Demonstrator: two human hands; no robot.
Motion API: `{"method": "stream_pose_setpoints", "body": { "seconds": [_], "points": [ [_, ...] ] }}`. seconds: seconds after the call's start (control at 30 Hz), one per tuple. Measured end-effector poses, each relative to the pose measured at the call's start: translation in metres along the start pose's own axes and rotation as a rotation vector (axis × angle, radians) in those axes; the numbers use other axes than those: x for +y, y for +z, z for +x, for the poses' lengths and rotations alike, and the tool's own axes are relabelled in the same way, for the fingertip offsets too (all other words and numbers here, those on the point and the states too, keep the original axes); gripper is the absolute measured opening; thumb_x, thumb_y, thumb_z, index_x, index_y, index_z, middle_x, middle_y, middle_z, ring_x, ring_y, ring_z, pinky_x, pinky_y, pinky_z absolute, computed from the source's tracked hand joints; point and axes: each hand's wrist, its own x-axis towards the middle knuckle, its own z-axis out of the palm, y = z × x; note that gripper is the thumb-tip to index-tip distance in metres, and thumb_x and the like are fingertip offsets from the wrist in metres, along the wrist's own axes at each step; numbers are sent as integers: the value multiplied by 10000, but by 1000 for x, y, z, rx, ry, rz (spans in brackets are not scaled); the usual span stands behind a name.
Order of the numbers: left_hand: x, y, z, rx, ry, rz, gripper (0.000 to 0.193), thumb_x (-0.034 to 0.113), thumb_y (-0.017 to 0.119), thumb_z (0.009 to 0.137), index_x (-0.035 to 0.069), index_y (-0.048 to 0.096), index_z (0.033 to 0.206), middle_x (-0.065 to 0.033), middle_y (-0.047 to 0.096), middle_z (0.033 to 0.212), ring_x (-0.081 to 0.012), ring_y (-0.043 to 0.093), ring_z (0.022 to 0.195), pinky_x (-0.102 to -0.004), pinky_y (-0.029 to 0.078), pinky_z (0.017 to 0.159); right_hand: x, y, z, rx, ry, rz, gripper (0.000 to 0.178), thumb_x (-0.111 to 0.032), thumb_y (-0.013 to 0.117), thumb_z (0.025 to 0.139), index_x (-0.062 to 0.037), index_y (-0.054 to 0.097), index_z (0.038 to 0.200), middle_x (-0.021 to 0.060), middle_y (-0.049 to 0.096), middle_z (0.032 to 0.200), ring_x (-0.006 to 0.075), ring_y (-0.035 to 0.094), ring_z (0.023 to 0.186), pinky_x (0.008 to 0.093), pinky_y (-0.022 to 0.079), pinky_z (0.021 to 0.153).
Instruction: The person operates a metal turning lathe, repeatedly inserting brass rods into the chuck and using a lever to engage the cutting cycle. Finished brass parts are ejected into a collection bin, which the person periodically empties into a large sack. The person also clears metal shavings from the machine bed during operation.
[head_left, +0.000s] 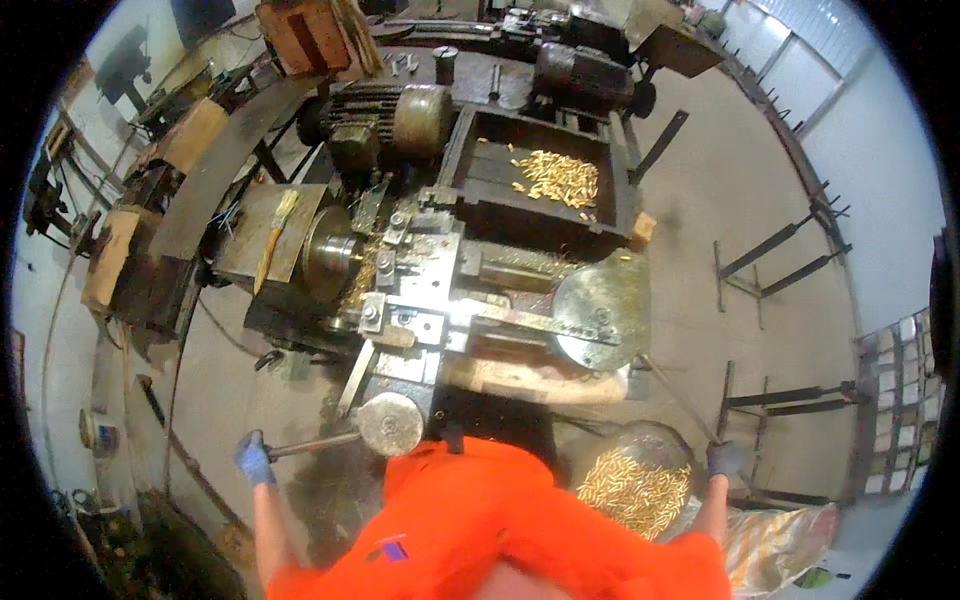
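Observation:
My left hand [254, 457], in a blue glove, is closed round the end of a metal lever [315, 444]. That lever runs to a round metal hub [391, 424] at the front of a small lathe. My right hand [722, 458], in a dark glove, grips the end of a thin rod [680, 398] reaching down from a large round metal disc [598, 300]. Between them lies the lathe's tool slide [425, 270] with bolted tool blocks. Left of the slide, the round chuck [330, 250] holds a small brass-coloured piece [356, 254].
Behind the slide, a dark metal tray [485, 180] holds a pile of small brass pieces [560, 178]. A basin [655, 438] of similar pieces stands by my right arm. A brush [272, 240] lies on the headstock; an electric motor [390, 120] sits behind it. Metal racks [770, 255] stand at right.

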Motion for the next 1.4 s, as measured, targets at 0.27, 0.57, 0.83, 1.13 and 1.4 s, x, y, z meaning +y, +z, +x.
{"method": "stream_pose_setpoints", "body": {
  "seconds": [0.27, 0.57, 0.83, 1.13, 1.4],
  "points": [
    [31, 11, 13, -227, 285, 494, 164, 149, 614, 756, 19, 653, 847, -112, 628, 687, -189, 584, 519, -327, 478, 502, -8, -22, -22, -12, 4, 30, 403, -431, 561, 720, -47, 674, 765, 185, 640, 781, 339, 635, 747, 415, 502, 633],
    [53, 76, -16, -514, 761, 882, 231, 235, 598, 736, 76, 668, 889, -150, 651, 840, -285, 630, 746, -361, 493, 688, 0, 5, -22, 37, 39, 40, 452, -487, 569, 709, -58, 679, 798, 167, 645, 792, 335, 637, 732, 402, 501, 637],
    [58, 70, -26, -530, 447, 461, 189, 170, 643, 729, 44, 662, 868, -154, 654, 816, -266, 642, 718, -333, 497, 672, 2, 16, -20, 20, 15, 10, 387, -430, 631, 672, -69, 688, 797, 168, 646, 833, 323, 634, 784, 392, 506, 630],
    [38, 72, -18, -463, 589, 366, 187, 165, 635, 746, 29, 661, 872, -156, 651, 823, -274, 639, 735, -335, 497, 684, -19, -39, -56, 8, 99, 77, 394, -418, 614, 685, -59, 686, 830, 181, 641, 895, 337, 623, 844, 400, 498, 722],
    [70, 67, -30, -481, 603, 487, 200, 181, 623, 751, 20, 664, 863, -159, 649, 843, -277, 638, 784, -335, 491, 720, -11, -13, -42, -111, 79, 53, 438, -441, 638, 676, -39, 679, 846, 200, 638, 878, 345, 622, 848, 409, 495, 730]
  ]
}}
